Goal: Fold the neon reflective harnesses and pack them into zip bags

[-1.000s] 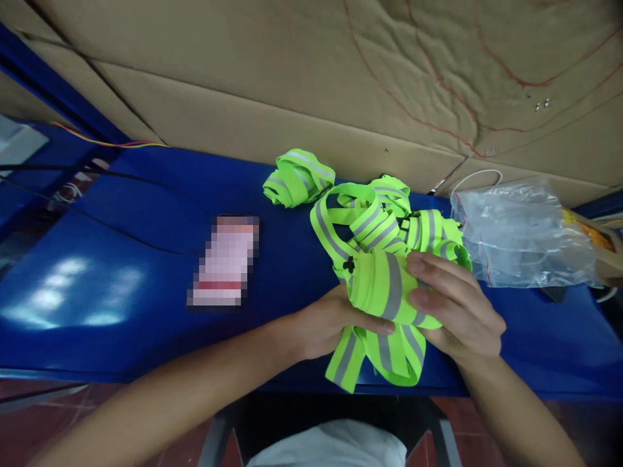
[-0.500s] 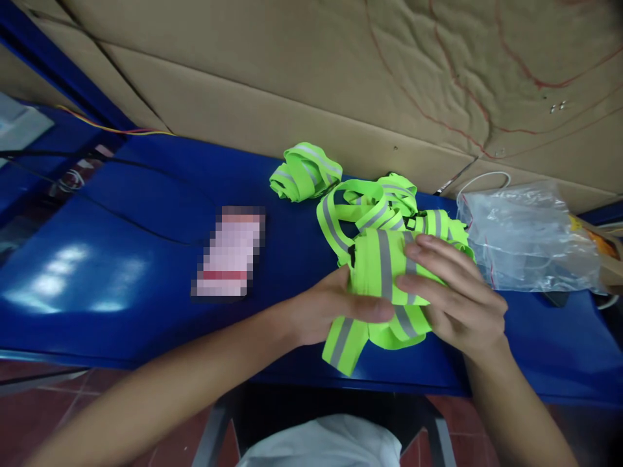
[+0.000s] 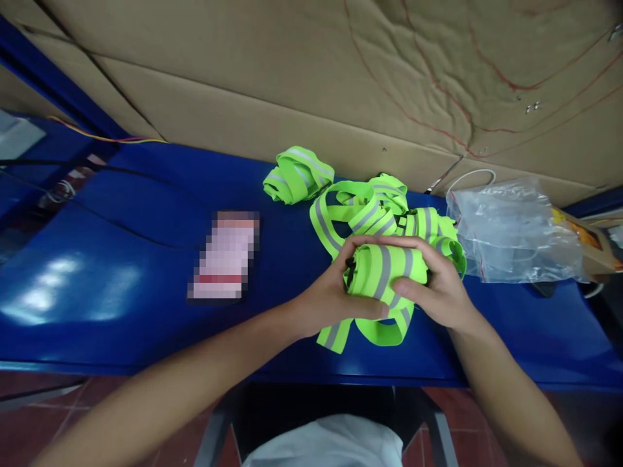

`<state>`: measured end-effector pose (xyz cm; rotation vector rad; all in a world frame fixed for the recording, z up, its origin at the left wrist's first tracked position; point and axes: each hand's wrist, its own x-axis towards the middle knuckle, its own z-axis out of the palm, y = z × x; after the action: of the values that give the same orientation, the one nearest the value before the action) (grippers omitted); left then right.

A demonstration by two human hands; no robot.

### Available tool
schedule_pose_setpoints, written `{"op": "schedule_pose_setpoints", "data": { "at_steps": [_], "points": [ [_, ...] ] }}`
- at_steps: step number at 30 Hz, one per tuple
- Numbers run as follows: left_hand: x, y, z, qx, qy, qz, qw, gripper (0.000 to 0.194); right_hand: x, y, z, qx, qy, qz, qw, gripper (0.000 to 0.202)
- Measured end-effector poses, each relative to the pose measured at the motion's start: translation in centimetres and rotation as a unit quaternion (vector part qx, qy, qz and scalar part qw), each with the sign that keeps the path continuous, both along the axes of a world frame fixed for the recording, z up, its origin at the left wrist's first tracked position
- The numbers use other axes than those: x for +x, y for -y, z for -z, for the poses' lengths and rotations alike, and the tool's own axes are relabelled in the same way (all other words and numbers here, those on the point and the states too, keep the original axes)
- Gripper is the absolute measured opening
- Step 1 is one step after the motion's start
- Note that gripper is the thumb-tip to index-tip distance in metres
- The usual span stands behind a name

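Note:
A neon-yellow reflective strap (image 3: 374, 269) with grey stripes is wound into a thick roll between my two hands. My left hand (image 3: 333, 295) grips its left side, with the thumb across the lower front. On the right side my right hand (image 3: 440, 288) is wrapped round it, thumb pressed on the front and fingers over the top. Loose ends of strap (image 3: 384, 331) hang below the roll. Something black shows at the roll's left end. Behind the hands lies a tangle of similar straps (image 3: 365, 207) with black buckles, partly hidden by my fingers.
A separate bundled strap (image 3: 298, 175) lies near the cardboard wall (image 3: 243, 110). On the blue table (image 3: 146, 337), a phone-like blurred item (image 3: 225, 256) lies left, with black cables nearby. Clear plastic bags (image 3: 516, 233) and an open cardboard box (image 3: 596, 246) sit to the right.
My right hand has shifted from lying across the front of the roll to gripping its right side and top. My left fingers now reach over the top. The view has shifted slightly.

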<state>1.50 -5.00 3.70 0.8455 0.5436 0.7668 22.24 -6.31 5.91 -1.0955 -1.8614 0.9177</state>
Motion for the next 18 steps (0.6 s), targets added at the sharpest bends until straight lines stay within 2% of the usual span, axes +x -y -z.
{"op": "schedule_pose_setpoints", "data": {
  "at_steps": [3,7,10,13,16,18],
  "points": [
    [0.2,0.3,-0.2,-0.071,0.025,-0.009,0.997,0.105,-1.0,0.4,0.4,0.045,-0.026,0.052,0.997,0.039],
    [0.8,1.1,-0.6,-0.141,0.060,-0.024,0.988,0.108,-2.1,0.9,0.8,0.079,-0.022,0.106,0.991,0.033],
    [1.1,1.9,-0.7,-0.185,0.091,-0.054,0.977,0.099,-2.9,1.4,0.9,0.088,-0.037,0.144,0.985,0.029],
    [1.1,2.5,-0.5,-0.185,0.118,-0.069,0.973,0.084,-3.8,1.9,0.9,0.085,-0.061,0.182,0.978,0.028],
    [0.8,2.9,-0.4,-0.155,0.128,-0.045,0.978,0.064,-3.9,2.1,0.7,0.070,-0.078,0.194,0.975,0.026],
    [0.6,3.1,-0.4,-0.133,0.120,0.003,0.984,0.062,-3.5,2.0,0.6,0.057,-0.093,0.197,0.974,0.025]
  ]
}}
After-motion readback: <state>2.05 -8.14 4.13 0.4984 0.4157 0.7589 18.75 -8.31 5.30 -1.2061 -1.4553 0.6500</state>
